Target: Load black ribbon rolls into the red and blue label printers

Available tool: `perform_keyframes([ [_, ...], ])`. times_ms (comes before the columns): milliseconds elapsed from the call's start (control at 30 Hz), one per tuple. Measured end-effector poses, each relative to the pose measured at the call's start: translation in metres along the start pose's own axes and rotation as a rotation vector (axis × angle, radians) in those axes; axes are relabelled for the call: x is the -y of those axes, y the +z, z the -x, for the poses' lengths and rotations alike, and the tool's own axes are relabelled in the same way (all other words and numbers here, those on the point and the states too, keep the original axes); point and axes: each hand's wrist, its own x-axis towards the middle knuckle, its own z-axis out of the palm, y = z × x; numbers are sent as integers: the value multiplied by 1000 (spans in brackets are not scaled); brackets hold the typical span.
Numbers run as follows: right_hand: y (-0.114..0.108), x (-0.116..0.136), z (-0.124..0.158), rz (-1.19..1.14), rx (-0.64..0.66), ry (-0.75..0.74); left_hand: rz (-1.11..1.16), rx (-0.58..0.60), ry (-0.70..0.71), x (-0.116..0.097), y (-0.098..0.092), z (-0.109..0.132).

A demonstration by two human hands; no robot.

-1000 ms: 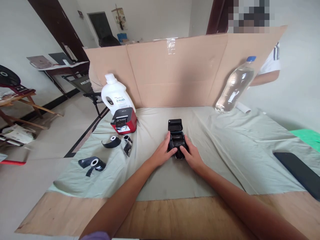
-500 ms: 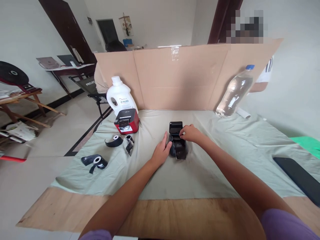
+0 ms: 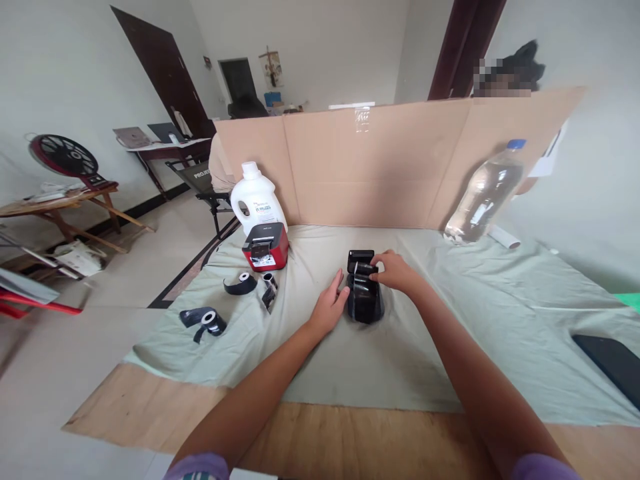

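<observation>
A small black printer stands on the cloth with its lid raised. My right hand pinches a black paper roll at its right end, just above the printer's bay. From the roll a dark strip hangs down over the printer's front. My left hand rests against the printer's left side, thumb and fingers stretched out and apart. Whether the roll still touches the inside of the bay I cannot tell.
At left stand a red and black printer and a white jug; loose black rolls lie before them. A cardboard panel closes the back. A water bottle leans at right, and a black phone lies near the edge.
My right hand has lifted the black roll up out of the printer's bay, drawing the strip up with it. My left hand stays at the printer's side. The camera view has shifted a little.
</observation>
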Motion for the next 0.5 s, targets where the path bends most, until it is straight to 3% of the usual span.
perform_keyframes([
  [133,-18,14,16,-212,59,-156,83,-141,68,-18,-13,-3],
  [233,-10,30,26,-368,157,-303,5,-159,70,-34,-24,7],
  [367,31,59,44,-531,200,-407,-88,-198,-23,-45,-49,43],
  [500,86,89,84,-638,1,-423,-259,-441,-171,-51,-113,85],
])
